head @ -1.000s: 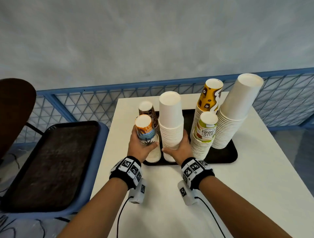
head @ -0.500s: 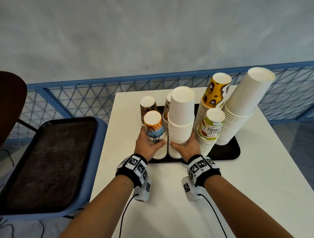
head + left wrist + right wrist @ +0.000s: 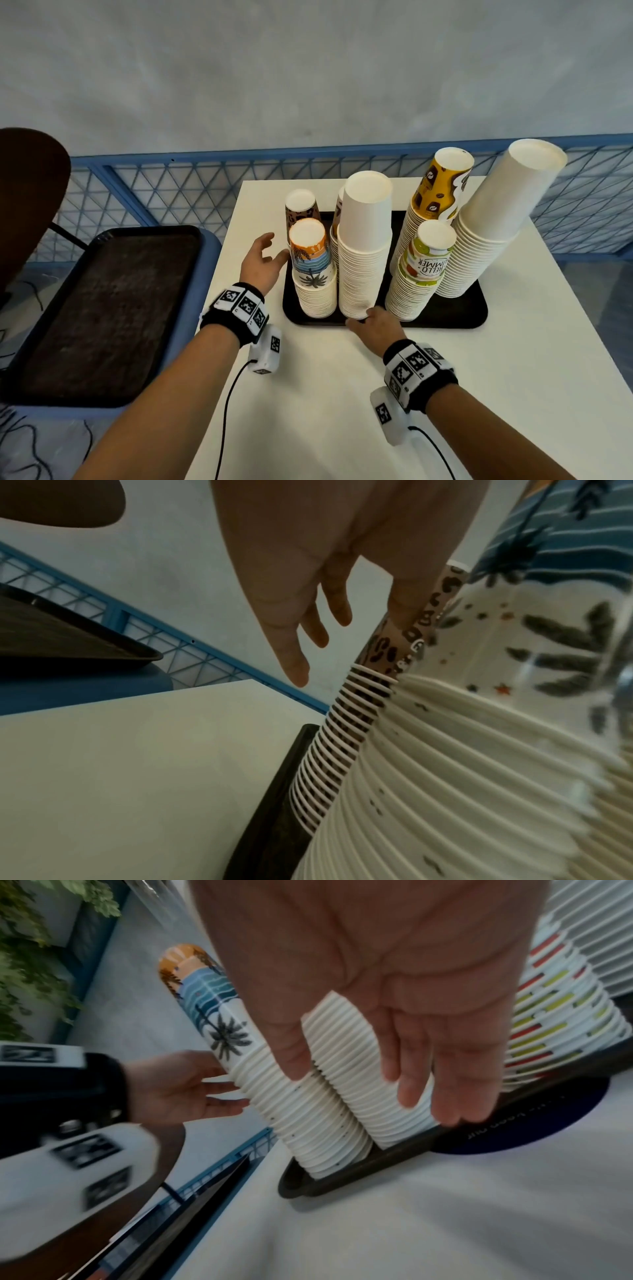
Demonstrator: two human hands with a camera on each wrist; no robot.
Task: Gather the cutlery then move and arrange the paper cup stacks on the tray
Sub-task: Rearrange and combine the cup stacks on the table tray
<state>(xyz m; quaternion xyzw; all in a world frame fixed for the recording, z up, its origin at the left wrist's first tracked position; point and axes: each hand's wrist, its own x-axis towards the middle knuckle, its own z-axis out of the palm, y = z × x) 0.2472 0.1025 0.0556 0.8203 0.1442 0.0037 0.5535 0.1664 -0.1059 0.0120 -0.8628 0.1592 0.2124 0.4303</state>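
A black tray [image 3: 445, 322] on the white table carries several upturned paper cup stacks. At its front left stands a palm-tree stack [image 3: 313, 274] [image 3: 219, 1020], with a leopard-print stack [image 3: 301, 209] [image 3: 380, 653] behind it. My left hand [image 3: 270, 246] [image 3: 346, 647] hovers open just left of these, fingers spread, thumb close to the palm-tree stack. My right hand [image 3: 363, 318] [image 3: 369, 1091] lies with straight fingers against the foot of the plain white stack [image 3: 363, 260] [image 3: 346, 1069] at the tray's front rim. No cutlery shows.
On the tray's right side are a Hello Summer stack [image 3: 424, 270], a yellow coffee-print stack [image 3: 435, 192] and a tall leaning white stack [image 3: 496, 222]. A second dark tray [image 3: 102, 308] sits left of the table. A blue mesh fence [image 3: 171, 192] runs behind.
My left hand has let go of the palm-tree stack and opened to its left. My right hand has slid down from the white stack's middle to its base.
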